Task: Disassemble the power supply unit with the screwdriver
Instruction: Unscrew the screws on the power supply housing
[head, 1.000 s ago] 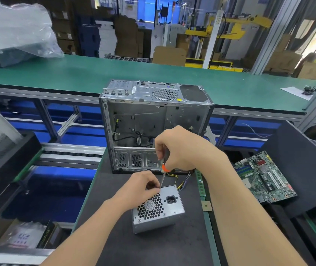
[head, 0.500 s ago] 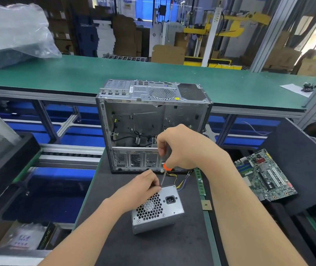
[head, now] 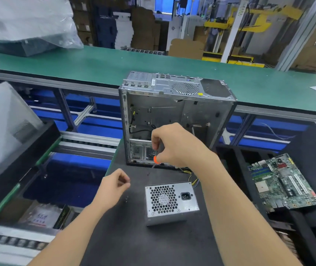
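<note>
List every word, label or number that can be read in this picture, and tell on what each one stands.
Nothing reads in full.
Black box at lower left: green letters, perhaps ending "ME", unsure.
White packet beside it: red and blue print, blurred.
Yellow sticker on the computer case: too small.
Motherboard: markings too small.
Power supply unit: no text shows.

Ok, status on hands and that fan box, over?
Right hand grips screwdriver, tip raised. Left hand apart, fingers curled. Power supply unit on mat, untouched. Nothing blocking.
</note>
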A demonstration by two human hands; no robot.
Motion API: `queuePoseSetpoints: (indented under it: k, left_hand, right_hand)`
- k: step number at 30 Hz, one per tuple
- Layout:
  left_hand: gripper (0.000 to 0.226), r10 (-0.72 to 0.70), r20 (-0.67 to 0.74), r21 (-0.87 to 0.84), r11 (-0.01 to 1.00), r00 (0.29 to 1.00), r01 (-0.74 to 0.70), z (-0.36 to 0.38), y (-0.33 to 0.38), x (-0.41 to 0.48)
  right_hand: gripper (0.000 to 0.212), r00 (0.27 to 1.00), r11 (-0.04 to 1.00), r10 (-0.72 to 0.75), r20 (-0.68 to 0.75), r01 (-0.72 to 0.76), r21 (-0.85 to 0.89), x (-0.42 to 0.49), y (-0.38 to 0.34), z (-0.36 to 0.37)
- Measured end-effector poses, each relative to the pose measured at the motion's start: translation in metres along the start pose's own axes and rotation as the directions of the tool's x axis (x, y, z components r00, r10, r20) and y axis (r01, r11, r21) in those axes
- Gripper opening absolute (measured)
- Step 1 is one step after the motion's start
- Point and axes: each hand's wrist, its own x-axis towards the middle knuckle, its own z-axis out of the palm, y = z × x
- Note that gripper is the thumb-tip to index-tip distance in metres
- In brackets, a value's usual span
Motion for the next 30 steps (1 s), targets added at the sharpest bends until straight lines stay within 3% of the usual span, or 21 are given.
queuePoseSetpoints:
  k: [6,11,17,20,24,27,30]
  left_hand:
    - [0.032,-0.078,0.017,0.083,0.994,0.997,0.077,0.014,-0.042,-0.03]
    - [0.027,-0.058,-0.022,0.082,0.995,0.998,0.059,0.025,-0.049,-0.032]
    - [0.038,-0.062,0.052,0.071,0.996,0.997,0.058,0.017,-0.049,-0.031]
    - [0.028,-0.02,0.001,0.094,0.995,1.0,0.02,0.011,-0.035,-0.032]
    - [0.022,0.101,-0.143,-0.106,0.988,0.985,-0.116,0.002,0.007,-0.045]
    - [0.032,0.252,-0.046,-0.277,0.926,0.967,-0.254,0.001,0.038,-0.059]
    - [0.039,0.292,0.043,-0.319,0.91,0.955,-0.264,0.009,0.055,-0.07]
  right_hand:
    - [0.018,0.997,0.998,-0.066,0.05,0.067,-0.012,0.014,-0.016,0.029]
    - [0.017,0.995,0.996,-0.084,0.049,0.083,0.015,0.014,-0.016,0.038]
    - [0.016,0.996,0.995,-0.088,0.011,0.088,0.044,0.008,-0.01,0.034]
    - [0.017,0.996,0.995,-0.088,-0.01,0.089,0.054,0.001,-0.009,0.023]
    - [0.017,0.997,0.995,-0.074,-0.024,0.075,0.062,-0.015,-0.011,0.001]
    - [0.015,0.997,0.997,-0.079,0.027,0.079,0.017,-0.025,-0.015,-0.009]
    - [0.014,0.993,0.995,-0.1,0.07,0.1,-0.003,-0.034,-0.018,-0.01]
